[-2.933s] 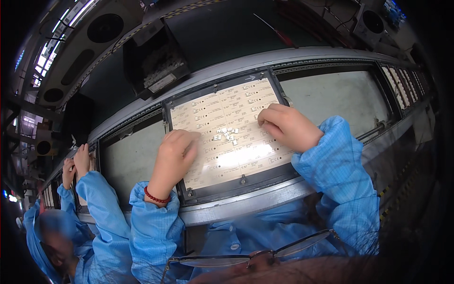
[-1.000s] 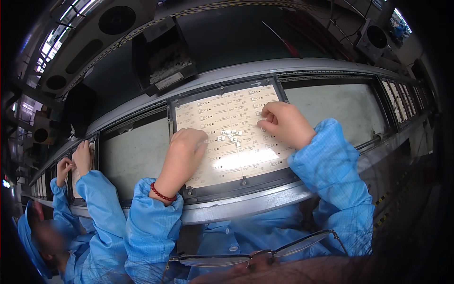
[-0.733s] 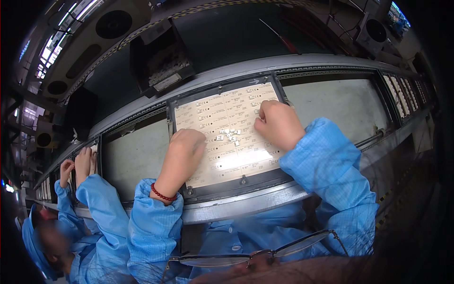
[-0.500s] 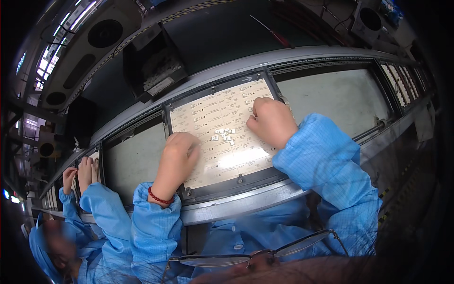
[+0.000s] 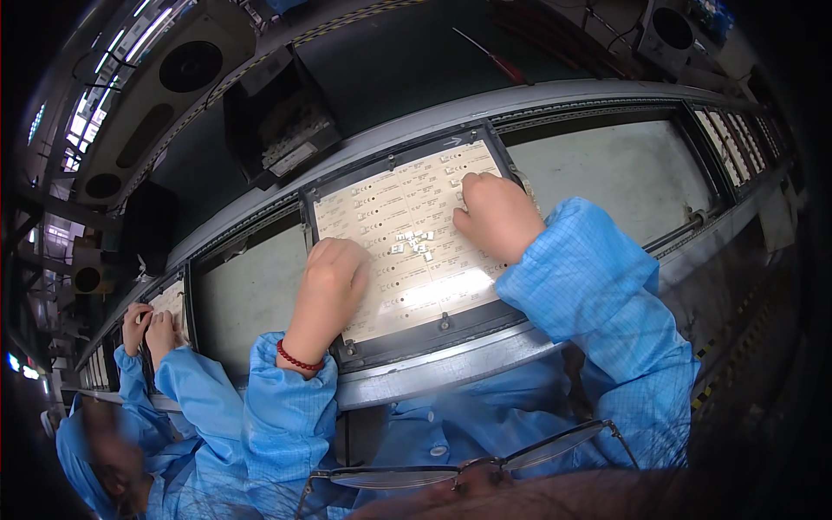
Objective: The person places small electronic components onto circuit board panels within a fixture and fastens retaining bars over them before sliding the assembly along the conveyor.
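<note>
board (image 5: 401, 270) bearing print (image 5: 367, 205), arrow-marked frame (image 5: 399, 341)

A conveyor line with pale metal rails (image 5: 537, 95) crosses the room, bowed by the lens, with a grey-green bed (image 5: 607, 178) between them. Beyond lies a dark green tabletop (image 5: 390, 69), its far edge banded with yellow-and-black tape (image 5: 364, 19). At upper left stands a pale grey housing (image 5: 147, 94) with round dark openings; a similar unit (image 5: 650, 48) sits at upper right. Bright light tubes (image 5: 154, 29) glow at far left. The floor (image 5: 745, 295) on the right is dim.
</note>
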Demonstrator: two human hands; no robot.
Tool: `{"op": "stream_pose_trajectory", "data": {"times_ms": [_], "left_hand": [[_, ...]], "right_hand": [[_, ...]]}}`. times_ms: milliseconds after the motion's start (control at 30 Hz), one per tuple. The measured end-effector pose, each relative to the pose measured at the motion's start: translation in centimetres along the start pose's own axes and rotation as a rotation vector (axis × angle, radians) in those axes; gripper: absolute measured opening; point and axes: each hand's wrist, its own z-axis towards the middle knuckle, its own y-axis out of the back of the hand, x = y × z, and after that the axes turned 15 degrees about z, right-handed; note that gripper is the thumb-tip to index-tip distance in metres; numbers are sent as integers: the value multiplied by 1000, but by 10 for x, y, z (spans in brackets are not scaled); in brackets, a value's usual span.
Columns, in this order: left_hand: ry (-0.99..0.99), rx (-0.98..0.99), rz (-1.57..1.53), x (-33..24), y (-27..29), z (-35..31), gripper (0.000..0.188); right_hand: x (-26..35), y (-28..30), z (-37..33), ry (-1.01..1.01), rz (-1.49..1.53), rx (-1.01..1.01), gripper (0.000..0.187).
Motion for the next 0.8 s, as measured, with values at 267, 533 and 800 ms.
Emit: {"op": "stream_pose_trajectory", "data": {"times_ms": [267, 533, 800], "left_hand": [[-11, -6, 13, -7, -1, 3, 10], [-18, -21, 17, -11, 0, 4, 11], [4, -46, -2, -8, -7, 2, 12]], "right_hand": [[-2, 0, -1, -27, 13, -55, 23], [-8, 8, -2, 19, 123, -173, 18], [-29, 32, -6, 36, 379, -27, 9]]}}
